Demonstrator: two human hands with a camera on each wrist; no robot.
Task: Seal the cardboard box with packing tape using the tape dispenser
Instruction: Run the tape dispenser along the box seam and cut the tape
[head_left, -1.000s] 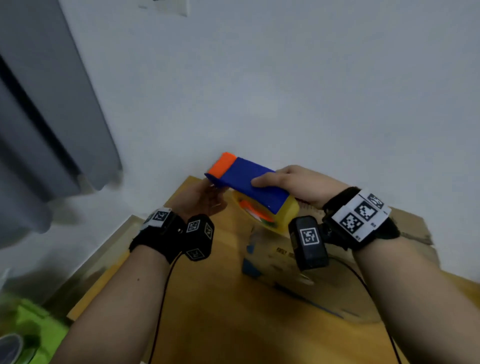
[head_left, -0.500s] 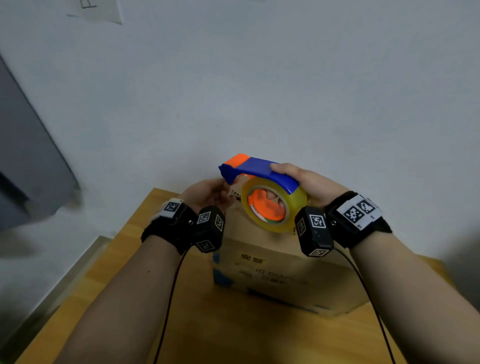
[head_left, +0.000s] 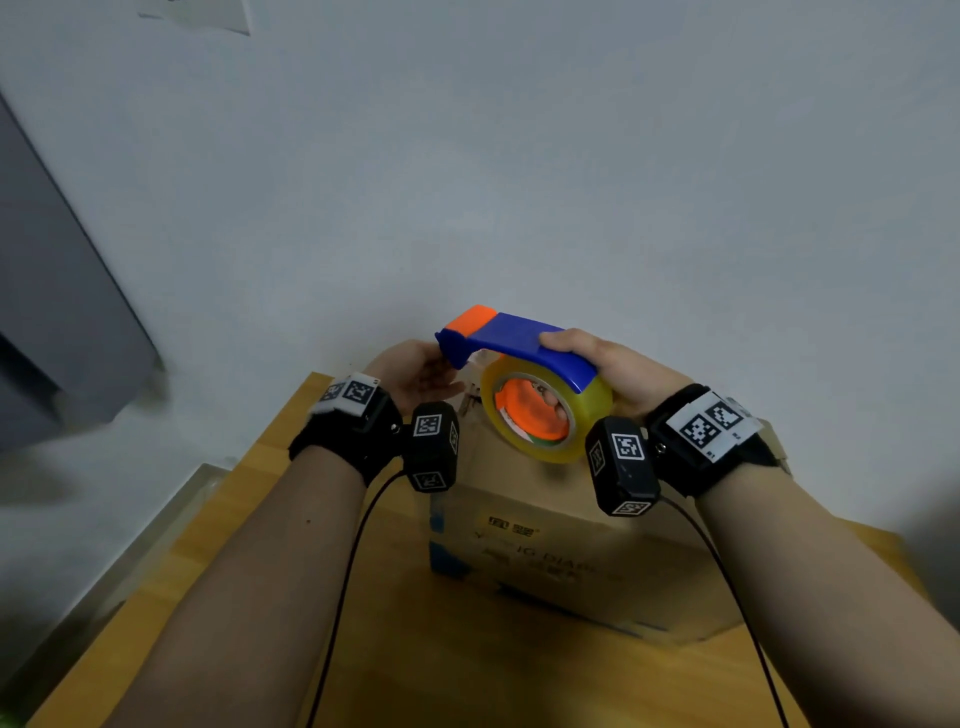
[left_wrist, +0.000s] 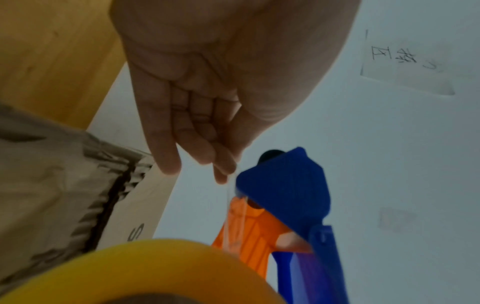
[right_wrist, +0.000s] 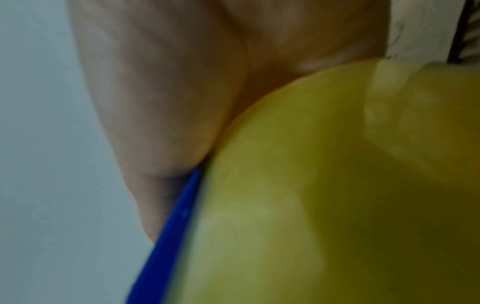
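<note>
Holding the dispenser (head_left: 519, 345) up above the box (head_left: 561, 551) on the table (head_left: 249, 545), right hand (head_left: 608, 369) curled over the blue handle, roll (head_left: 545, 415) hanging below. Left hand (head_left: 415, 371) just left of the orange-tipped nose, fingers (left_wrist: 205, 148) close together, apparently pinching the thin free tape end (left_wrist: 230, 197); pinch partly hidden. Long axis running left to right, nose toward the left hand. Box flaps directly beneath, unsealed seam visible.
</note>
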